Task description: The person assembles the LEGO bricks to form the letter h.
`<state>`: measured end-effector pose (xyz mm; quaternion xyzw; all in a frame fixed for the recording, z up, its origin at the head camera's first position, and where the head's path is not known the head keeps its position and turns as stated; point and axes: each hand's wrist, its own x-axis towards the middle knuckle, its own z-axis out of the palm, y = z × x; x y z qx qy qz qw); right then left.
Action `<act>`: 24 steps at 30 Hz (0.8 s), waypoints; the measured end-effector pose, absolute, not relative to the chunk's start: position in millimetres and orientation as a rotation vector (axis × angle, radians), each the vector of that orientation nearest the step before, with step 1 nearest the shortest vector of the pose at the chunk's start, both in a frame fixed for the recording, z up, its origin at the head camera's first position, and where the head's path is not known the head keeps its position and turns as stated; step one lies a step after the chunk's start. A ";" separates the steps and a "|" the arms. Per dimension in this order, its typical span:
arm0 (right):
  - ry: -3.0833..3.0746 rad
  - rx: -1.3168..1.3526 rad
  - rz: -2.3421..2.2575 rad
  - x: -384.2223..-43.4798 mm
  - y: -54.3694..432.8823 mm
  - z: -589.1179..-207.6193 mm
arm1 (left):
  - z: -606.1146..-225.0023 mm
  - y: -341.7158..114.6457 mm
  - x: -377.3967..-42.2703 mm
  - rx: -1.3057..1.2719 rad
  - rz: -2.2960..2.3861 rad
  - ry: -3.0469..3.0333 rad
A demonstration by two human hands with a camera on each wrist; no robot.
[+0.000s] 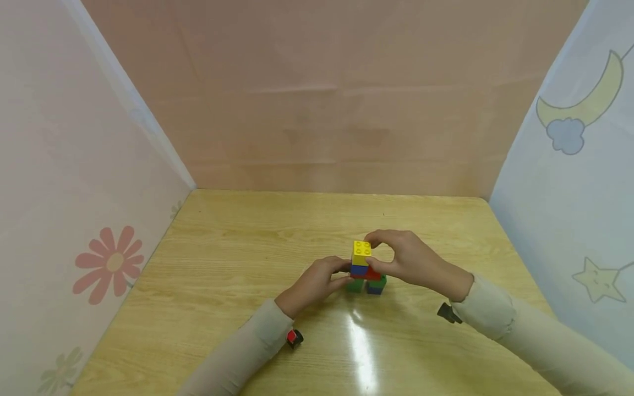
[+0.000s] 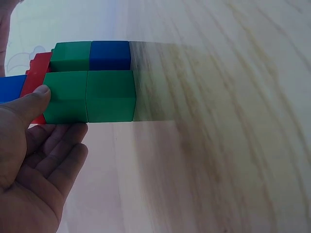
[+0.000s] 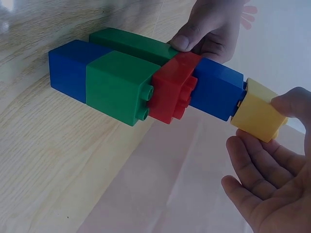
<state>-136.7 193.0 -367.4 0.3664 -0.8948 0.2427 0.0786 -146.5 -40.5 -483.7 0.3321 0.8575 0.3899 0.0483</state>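
A toy building block structure stands on the table. Two short columns form its base: one of green blocks [image 2: 111, 96], the other a green block [image 3: 119, 87] over a blue block [image 3: 68, 70]. Bridging them is a red block [image 3: 170, 90], with another blue block [image 3: 215, 88] rising from one end. My left hand [image 1: 314, 285] grips the structure from the left, its thumb at the seam of the red block and the upper green one. Between thumb and fingers, my right hand [image 1: 418, 258] pinches a yellow block [image 3: 257, 110] on top; studs show in a narrow gap beneath it.
The wooden table [image 1: 238, 236] extends around the structure and reflects a bright light streak in front of it. A plain backdrop [image 1: 317, 110] rises behind, with patterned panels at left and right. Dark wrist devices [image 1: 294, 337] sit by both sleeves.
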 end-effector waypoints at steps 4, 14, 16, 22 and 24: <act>-2.686 1.094 0.733 -136.3 192.4 -366.7 | -483.0 -41.0 -146.5 1.009 1.192 2.613; -2.669 1.101 0.742 -134.3 191.8 -367.0 | -481.8 -40.6 -145.2 0.997 1.195 2.598; -2.670 1.098 0.746 -134.4 191.8 -367.0 | -481.7 -40.5 -145.1 1.002 1.195 2.602; -2.676 1.090 0.746 -134.2 192.2 -367.0 | -481.9 -40.3 -144.5 1.015 1.187 2.615; -2.680 1.086 0.744 -133.9 192.4 -367.0 | -481.6 -40.1 -144.2 1.007 1.186 2.614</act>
